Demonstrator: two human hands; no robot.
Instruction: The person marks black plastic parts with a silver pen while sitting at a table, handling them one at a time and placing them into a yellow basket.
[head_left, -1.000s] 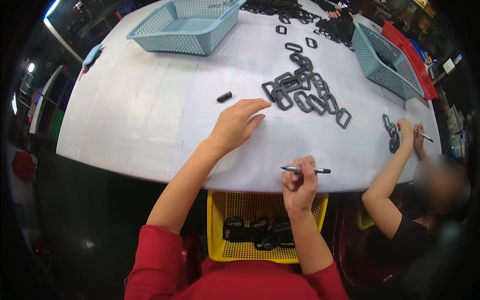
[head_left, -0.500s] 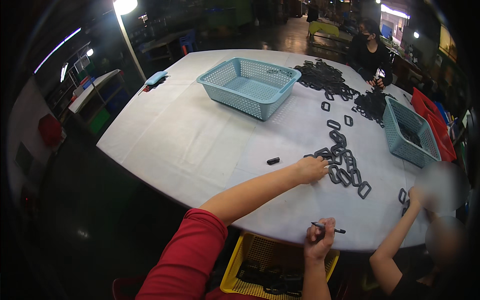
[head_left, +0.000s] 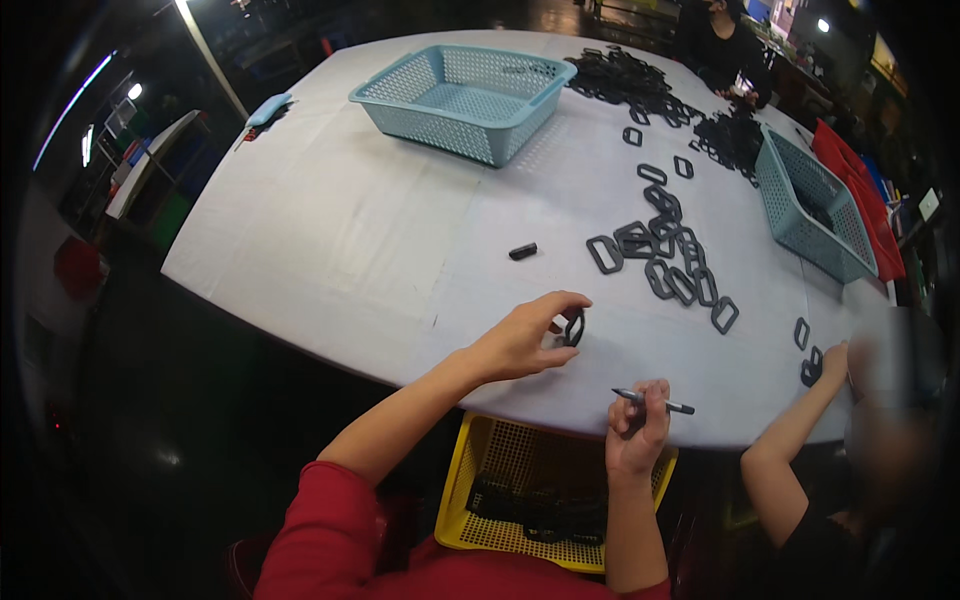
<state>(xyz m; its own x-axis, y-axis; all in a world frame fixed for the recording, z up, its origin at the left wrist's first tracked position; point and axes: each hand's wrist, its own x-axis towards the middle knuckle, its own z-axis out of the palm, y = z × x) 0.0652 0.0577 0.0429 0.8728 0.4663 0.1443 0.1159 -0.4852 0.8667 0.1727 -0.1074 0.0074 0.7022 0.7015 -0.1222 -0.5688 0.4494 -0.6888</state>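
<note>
My left hand [head_left: 528,336] is closed on a black rounded rectangular ring [head_left: 574,328], gripping it between thumb and fingers above the near part of the white table. To its right, my right hand [head_left: 637,432] holds a thin dark pen-like tool [head_left: 655,401] with a pointed tip turned left. Beyond both hands lies a loose heap of similar black rings [head_left: 665,240], some overlapping. A small black cylindrical piece [head_left: 523,251] rests apart from them on the left.
On the white table [head_left: 330,220] stand a light-blue basket [head_left: 490,140] and another blue basket [head_left: 815,225] at right. A dark ring pile [head_left: 625,80] lies far back. Below the near edge sits a yellow basket [head_left: 452,500]. A co-worker's hand [head_left: 832,362] works at right; another person sits far back.
My left hand has left the heap and come back nearer me with one ring. The right hand keeps its tool. The view has tilted downward a little.
</note>
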